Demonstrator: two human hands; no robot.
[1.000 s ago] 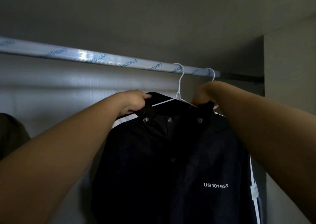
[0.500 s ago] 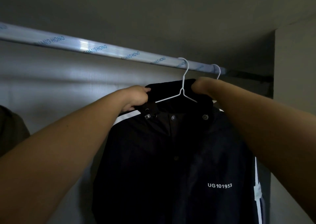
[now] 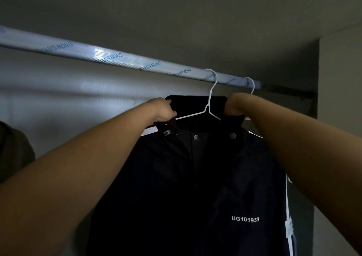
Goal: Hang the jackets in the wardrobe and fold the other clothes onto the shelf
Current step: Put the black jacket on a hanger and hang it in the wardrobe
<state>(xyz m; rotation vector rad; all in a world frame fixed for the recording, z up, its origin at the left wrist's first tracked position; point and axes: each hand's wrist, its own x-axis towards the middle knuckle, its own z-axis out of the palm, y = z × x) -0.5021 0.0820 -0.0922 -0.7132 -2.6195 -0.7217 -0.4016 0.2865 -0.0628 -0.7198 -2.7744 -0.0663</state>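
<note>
Hanging of one jacket point(image 3: 195, 187) is the step in hand, and it is judged close to complete. The jacket is dark, with white lettering low on the chest. It sits on a white wire hanger point(image 3: 207, 110) whose hook lies over the wardrobe rail point(image 3: 117, 58), towards the rail's right end.

Left hand point(image 3: 163, 111): fingers curled and clamped on the left edge of the raised collar point(image 3: 195, 105), just left of the hanger neck.

Right hand point(image 3: 234, 105): gripping the right edge of the same collar. Most of its fingers are hidden behind the hand and the cloth.

Governing relation: the collar lies directly between the two hands, with the hanger neck at the midpoint. Both hands are equally near, and both are in contact. The jacket's long axis runs straight down from the hook, and the hanger's shoulders run roughly along the rail. The next move, as judged, is to settle the collar evenly on the wire and let go. No reach is needed.

Surroundings: a second hanger hook point(image 3: 251, 83) sits on the rail just right of the first, above the right wrist. A garment with a white stripe point(image 3: 288, 226) hangs behind the jacket's right side. The wardrobe side wall point(image 3: 340, 99) stands close beyond, so room to the right is tight. An olive garment point(image 3: 13, 150) shows at the left edge, well apart. The shelf is not in view.
</note>
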